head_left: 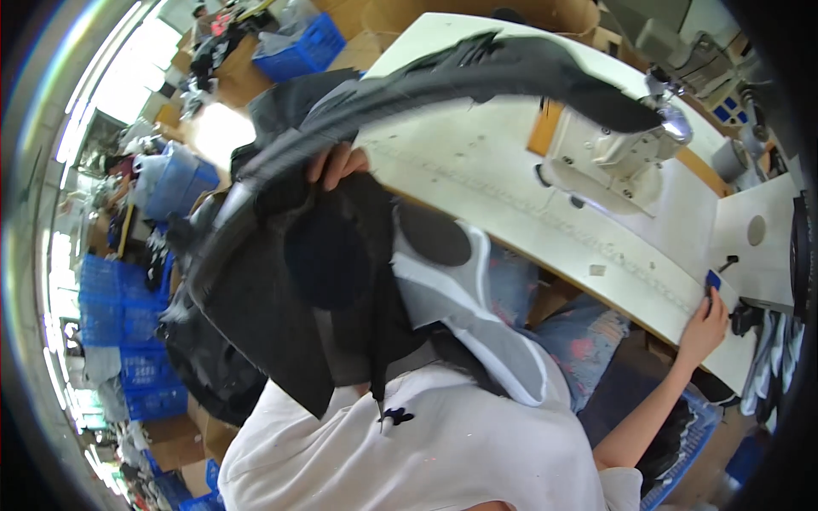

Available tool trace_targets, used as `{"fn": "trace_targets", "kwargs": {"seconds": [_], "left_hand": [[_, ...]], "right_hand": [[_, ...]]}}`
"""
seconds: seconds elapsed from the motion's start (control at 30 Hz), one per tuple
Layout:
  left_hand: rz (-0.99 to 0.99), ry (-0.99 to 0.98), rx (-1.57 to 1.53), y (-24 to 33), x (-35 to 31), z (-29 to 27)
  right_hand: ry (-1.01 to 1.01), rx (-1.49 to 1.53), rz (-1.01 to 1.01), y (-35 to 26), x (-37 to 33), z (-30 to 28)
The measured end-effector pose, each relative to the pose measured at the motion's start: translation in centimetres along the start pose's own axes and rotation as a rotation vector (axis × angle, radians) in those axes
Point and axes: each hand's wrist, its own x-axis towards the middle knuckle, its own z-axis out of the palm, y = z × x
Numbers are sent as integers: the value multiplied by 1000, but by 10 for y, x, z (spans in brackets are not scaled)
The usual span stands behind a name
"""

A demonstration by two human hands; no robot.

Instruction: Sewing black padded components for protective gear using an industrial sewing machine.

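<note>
My left hand (pixel 338 165) has its fingers curled over a black fabric bag piece (pixel 256 281), lifted in front of my chest. Out of this piece a long curved black strip (pixel 409 83) arches across the white sewing table (pixel 460 136) to the sewing machine (pixel 609 157); it is blurred. Grey panels with white edging (pixel 477 319) lie over my lap, partly under the black fabric. Far to the right, at the table's end, my right hand (pixel 705 328) has its fingertips on a small blue object (pixel 713 279), whose kind is too small to make out.
A white box-like stand (pixel 754 243) rises at the table's right end, with pale cloth strips (pixel 767 362) hanging below. On the left are stacked blue crates (pixel 128 298) and more black goods (pixel 209 362). Another blue crate (pixel 300 51) stands behind, near cardboard boxes.
</note>
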Motion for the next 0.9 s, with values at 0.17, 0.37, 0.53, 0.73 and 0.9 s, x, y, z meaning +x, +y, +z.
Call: {"fn": "trace_targets", "kwargs": {"seconds": [0.17,0.37,0.53,0.73,0.9], "left_hand": [[128,-48,-102,-1,-4,6],[271,-141,-302,-5,-10,10],[430,-208,-457,-13,-20,16],[331,-33,-204,64,-44,19],[249,180,-3,237,-92,53]], "right_hand": [[12,16,2,13,-3,9],[26,-47,21,14,-5,18],[52,-26,-17,29,-1,26],[85,84,-139,40,1,44],[57,72,-130,68,-4,43]]}}
